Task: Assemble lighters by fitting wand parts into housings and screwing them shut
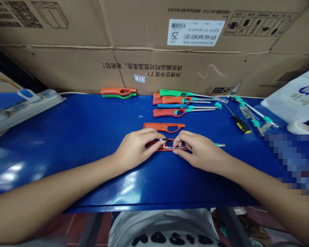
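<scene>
An orange lighter half-shell (160, 148) lies on the table in front of me, with thin white wires (171, 148) looping over it. My left hand (134, 149) is closed in a pinch at the shell's left part, on a small black part (164, 139) with a pale end. Across from it, my right hand (203, 151) pinches the wires near the trigger opening; its fingertips partly cover the shell. A metal tube with a teal tip (220, 145) sticks out past my right hand. Just behind lies a second orange half-shell (164, 128), its inside facing up.
Several long-nosed lighters (170, 112) lie stacked at the back. Orange and green handle shells (117, 92) sit left of them. To the right are a screwdriver (241, 124), loose metal tubes (260, 111) and a white bag (296, 94). A power strip (33, 108) stands left; cardboard (144, 44) walls the back.
</scene>
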Demonstrator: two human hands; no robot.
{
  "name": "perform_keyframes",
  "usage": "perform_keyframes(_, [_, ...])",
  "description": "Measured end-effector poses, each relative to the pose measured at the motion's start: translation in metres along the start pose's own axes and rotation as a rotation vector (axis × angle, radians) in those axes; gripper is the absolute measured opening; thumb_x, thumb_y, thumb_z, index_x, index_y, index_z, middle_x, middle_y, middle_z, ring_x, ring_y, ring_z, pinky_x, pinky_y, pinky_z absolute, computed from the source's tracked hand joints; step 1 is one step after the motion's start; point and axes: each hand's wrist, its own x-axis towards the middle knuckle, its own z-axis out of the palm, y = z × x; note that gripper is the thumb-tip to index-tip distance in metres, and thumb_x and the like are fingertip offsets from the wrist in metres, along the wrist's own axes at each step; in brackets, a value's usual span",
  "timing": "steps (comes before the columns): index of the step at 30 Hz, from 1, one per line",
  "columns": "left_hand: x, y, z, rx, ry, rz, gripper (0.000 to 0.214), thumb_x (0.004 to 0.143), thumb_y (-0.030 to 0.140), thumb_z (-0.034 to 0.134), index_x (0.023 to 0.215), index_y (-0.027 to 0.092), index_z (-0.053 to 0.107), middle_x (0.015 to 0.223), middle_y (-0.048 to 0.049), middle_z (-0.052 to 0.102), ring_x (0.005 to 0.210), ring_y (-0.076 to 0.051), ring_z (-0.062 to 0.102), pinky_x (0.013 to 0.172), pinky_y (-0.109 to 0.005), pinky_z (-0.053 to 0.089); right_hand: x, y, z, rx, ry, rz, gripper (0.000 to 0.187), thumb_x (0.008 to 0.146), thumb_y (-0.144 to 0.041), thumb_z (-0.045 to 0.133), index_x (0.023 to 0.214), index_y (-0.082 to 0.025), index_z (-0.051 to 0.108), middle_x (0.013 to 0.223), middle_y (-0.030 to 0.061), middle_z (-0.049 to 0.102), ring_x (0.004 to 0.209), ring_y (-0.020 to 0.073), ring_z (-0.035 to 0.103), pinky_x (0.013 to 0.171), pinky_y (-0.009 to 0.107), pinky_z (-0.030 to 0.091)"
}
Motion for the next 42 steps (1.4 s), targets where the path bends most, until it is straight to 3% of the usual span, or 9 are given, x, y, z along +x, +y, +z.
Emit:
perform_keyframes(5, [-0.001,0.002,0.001,-0.010,0.006,-0.042,0.016,0.098,0.028,0.063,0.103,0.020,0.075,0.099,-0.0045,0.077,0.083,-0.016,0.071,0.072,-0.025,0.054,-0.001,-0.001,0.001,0.002,0.007,0.017,0.006,0.093,-0.029,0.061,0.095,-0.023,0.061,0.086,-0.0006,0.060,0.065,0.0126,0.049,0.064,0.027,0.038])
perform_keyframes(11, [-0.001,0.002,0.002,-0.046,-0.005,-0.090,0.015,0.097,0.027,0.063,0.103,0.020,0.076,0.098,-0.0035,0.078,0.079,-0.015,0.072,0.069,-0.023,0.054,-0.001,-0.004,0.001,0.014,-0.017,-0.023,0.014,0.095,-0.028,0.061,0.108,-0.025,0.063,0.110,0.0027,0.063,0.086,0.0160,0.060,0.076,0.030,0.043])
perform_keyframes(17, [-0.001,0.004,0.002,-0.124,-0.035,-0.195,0.017,0.096,0.031,0.065,0.102,0.021,0.077,0.090,-0.0016,0.079,0.072,-0.014,0.072,0.067,-0.022,0.055,0.001,-0.001,0.001,0.078,-0.015,0.008,0.007,0.093,-0.025,0.061,0.099,-0.025,0.065,0.103,0.0002,0.064,0.083,0.0143,0.059,0.070,0.028,0.041])
perform_keyframes(22, [0.000,0.005,0.003,-0.194,-0.048,-0.264,0.019,0.095,0.033,0.065,0.103,0.020,0.077,0.091,-0.0014,0.080,0.072,-0.014,0.073,0.068,-0.022,0.055,0.000,-0.001,0.002,0.019,-0.001,-0.012,0.012,0.088,-0.027,0.069,0.098,-0.024,0.062,0.104,-0.0009,0.064,0.088,0.0155,0.060,0.074,0.029,0.041])
perform_keyframes(28, [-0.001,0.008,0.003,-0.265,-0.056,-0.300,0.019,0.095,0.033,0.066,0.102,0.020,0.076,0.089,-0.0006,0.080,0.073,-0.014,0.074,0.068,-0.022,0.055,0.000,-0.001,0.005,0.005,0.054,-0.039,0.013,0.091,-0.033,0.067,0.088,-0.024,0.058,0.093,-0.0031,0.064,0.079,0.0132,0.058,0.068,0.027,0.039])
perform_keyframes(32, [-0.001,0.006,0.002,-0.242,-0.048,-0.274,0.017,0.095,0.031,0.066,0.101,0.020,0.076,0.087,0.0000,0.079,0.071,-0.013,0.071,0.064,-0.021,0.052,0.002,0.002,0.005,0.037,0.084,-0.090,0.009,0.092,-0.029,0.067,0.089,-0.023,0.061,0.091,-0.0025,0.063,0.076,0.0117,0.058,0.066,0.025,0.039])
perform_keyframes(38, [0.000,0.001,0.000,-0.095,-0.017,-0.099,0.012,0.095,0.024,0.066,0.101,0.020,0.076,0.091,-0.0001,0.076,0.072,-0.010,0.066,0.066,-0.020,0.048,0.004,0.015,0.001,0.016,0.045,-0.386,0.015,0.102,-0.027,0.054,0.098,-0.020,0.066,0.095,0.0029,0.062,0.084,0.0134,0.060,0.075,0.025,0.044])
perform_keyframes(42, [0.001,0.000,-0.001,-0.063,-0.004,-0.047,0.012,0.095,0.022,0.068,0.102,0.019,0.077,0.088,-0.0011,0.071,0.070,-0.009,0.062,0.064,-0.020,0.047,0.004,0.018,-0.002,-0.009,0.026,-0.419,0.019,0.104,-0.027,0.050,0.100,-0.020,0.067,0.096,0.0037,0.063,0.086,0.0142,0.061,0.076,0.026,0.045])
